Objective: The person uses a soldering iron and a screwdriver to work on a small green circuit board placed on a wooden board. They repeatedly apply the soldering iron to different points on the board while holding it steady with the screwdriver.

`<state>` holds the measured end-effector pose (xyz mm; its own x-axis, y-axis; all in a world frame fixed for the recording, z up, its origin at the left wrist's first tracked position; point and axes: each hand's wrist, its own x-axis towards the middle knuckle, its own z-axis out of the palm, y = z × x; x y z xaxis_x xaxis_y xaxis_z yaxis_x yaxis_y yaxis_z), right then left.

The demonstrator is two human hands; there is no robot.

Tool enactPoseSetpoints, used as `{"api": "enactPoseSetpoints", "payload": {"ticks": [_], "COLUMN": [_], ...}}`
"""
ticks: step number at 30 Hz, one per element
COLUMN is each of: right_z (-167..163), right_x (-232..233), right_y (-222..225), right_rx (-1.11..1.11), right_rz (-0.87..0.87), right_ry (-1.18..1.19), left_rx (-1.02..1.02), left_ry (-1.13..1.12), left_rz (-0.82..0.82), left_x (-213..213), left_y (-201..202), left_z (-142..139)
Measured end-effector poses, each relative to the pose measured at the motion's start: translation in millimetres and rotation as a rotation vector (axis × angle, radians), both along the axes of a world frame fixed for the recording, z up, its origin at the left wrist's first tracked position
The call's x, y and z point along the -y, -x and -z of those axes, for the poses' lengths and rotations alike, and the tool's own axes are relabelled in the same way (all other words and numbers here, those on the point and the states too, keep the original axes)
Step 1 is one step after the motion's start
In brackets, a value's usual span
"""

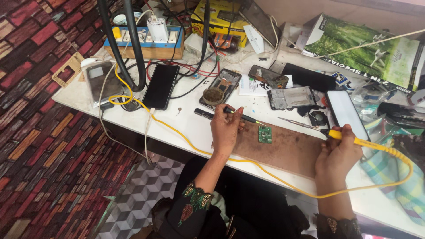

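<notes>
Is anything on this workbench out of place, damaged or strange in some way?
Yes. Several phones lie opened: one stripped phone frame and another opened phone with a small round tin resting on it. The yellow cord of the soldering iron in the right hand hangs over the table edge.

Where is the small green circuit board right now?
In the head view, the small green circuit board lies on the brown mat, between the left hand and the right hand, touching neither.
</notes>
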<state>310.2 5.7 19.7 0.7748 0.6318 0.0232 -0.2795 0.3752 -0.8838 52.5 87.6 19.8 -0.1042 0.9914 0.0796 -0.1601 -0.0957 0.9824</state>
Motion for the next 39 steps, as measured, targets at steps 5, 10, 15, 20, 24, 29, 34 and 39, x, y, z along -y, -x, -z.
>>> {"api": "enactPoseSetpoints", "payload": {"ticks": [5, 10, 15, 20, 24, 29, 34, 39], "right_z": [2, 8, 11, 10, 8, 10, 14, 17], "right_x": [2, 3, -1, 0, 1, 1, -1, -2], "right_y": [0, -2, -5, -3, -1, -2, -4, -8], "right_rx": [0.037, 0.048, 0.119, 0.090, 0.114, 0.124, 0.124, 0.120], "right_rz": [-0.002, -0.024, -0.049, -0.050, -0.058, -0.066, -0.068, -0.068], "right_ry": [0.007, -0.031, -0.028, -0.014, -0.019, -0.021, -0.011, -0.025], "left_rx": [0.003, 0.007, 0.003, -0.046, -0.078, -0.086, -0.104, -0.100], "left_ry": [-0.032, -0.032, -0.034, -0.046, -0.021, -0.041, -0.038, -0.035], "left_rz": [0.002, 0.012, 0.023, 0.017, 0.015, 0.002, 0.010, 0.013], "left_x": [0, -1, -1, 0, 1, 2, 1, 1], "left_y": [0, -1, -2, 0, 0, -1, -1, -1], "left_z": [4, 6, 4, 0, -3, -4, -3, -3]}}
